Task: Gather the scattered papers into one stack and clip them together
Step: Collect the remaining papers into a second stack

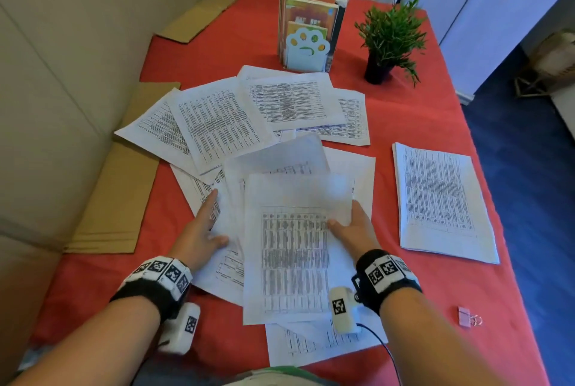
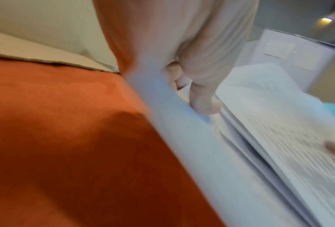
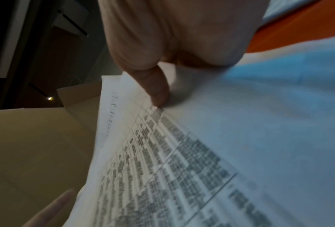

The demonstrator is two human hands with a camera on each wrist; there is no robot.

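Where motion blurs both wrist views, printed sheet (image 1: 292,248) seemingly in right hand (image 1: 354,228).

The thin white printed paper sheets (image 1: 289,248) under my hands look matt and smooth, slightly translucent. The table wears a matt red-orange woven cloth (image 1: 420,111) with a fine rough grain. Flat brown cardboard strips (image 1: 118,199) look dull and fibrous. The small pink binder clip (image 1: 465,317) has a painted body and shiny wire handles.
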